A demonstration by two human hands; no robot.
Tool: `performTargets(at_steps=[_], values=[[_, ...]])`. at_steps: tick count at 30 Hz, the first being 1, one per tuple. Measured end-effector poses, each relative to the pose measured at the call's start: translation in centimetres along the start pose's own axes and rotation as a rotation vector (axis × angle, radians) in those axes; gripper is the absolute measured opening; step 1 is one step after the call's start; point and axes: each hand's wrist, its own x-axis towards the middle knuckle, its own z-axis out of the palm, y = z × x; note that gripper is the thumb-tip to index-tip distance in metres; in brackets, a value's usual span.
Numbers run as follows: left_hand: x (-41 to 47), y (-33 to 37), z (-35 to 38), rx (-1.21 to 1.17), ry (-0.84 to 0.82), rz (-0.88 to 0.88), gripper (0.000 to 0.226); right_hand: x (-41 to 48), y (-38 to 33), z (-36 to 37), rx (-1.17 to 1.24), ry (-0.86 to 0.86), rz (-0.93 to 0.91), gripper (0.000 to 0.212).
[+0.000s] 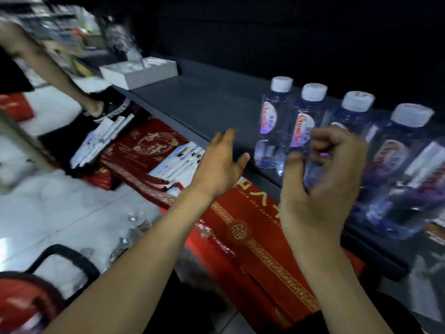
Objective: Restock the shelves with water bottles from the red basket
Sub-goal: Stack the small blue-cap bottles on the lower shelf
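Several clear water bottles with white caps stand in a row at the right of the dark grey shelf (192,100). My right hand (322,174) curls its thumb and fingers round the lower part of the second water bottle (304,124) in that row; the leftmost bottle (272,121) stands just beside it. My left hand (221,162) hovers open at the shelf's front edge, left of the bottles, holding nothing. The red basket (16,300) with its black handle (72,259) sits at the bottom left; its contents are blurred.
Red gift boxes (252,227) and white packets (178,162) fill the level below the shelf. A white box (139,73) lies at the shelf's far left end. Another person's leg and shoe (101,107) stand on the pale floor at left.
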Motion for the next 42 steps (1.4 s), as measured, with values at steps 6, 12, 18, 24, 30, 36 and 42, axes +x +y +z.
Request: performTargets(at_steps=[6,12,18,24,30,36,42], values=[[-6.0,-4.8,-11.0,0.427,0.052,-0.103,0.047,0.9,-5.5,11.3,0.167,-0.198,0.05,0.018],[-17.6,-8.9,-22.5,0.834,0.161,-0.401,0.05,-3.4,-9.4,17.8,0.137,-0.588,-0.062,0.017],[-34.1,-13.9,-29.6,0.932,0.17,-0.861,0.046,-8.7,-14.1,20.4,0.214,-0.926,-0.235,0.017],[-48.9,-20.0,-26.7,0.218,0.014,-1.535,0.005,-14.7,-20.9,23.2,0.367,-1.194,-0.291,0.011],[-56.4,-24.4,-23.8,-0.239,0.196,-1.794,0.005,-21.5,-28.4,28.5,0.333,-1.487,-0.304,0.012],[-57.2,-28.2,-21.5,-0.386,0.283,-1.822,0.02,-32.3,-30.4,33.4,0.024,-1.82,-0.261,0.01],[-58.0,-31.9,-20.2,-0.547,0.38,-1.858,0.042,-44.0,-24.5,33.7,-0.258,-2.198,-0.158,0.025]])
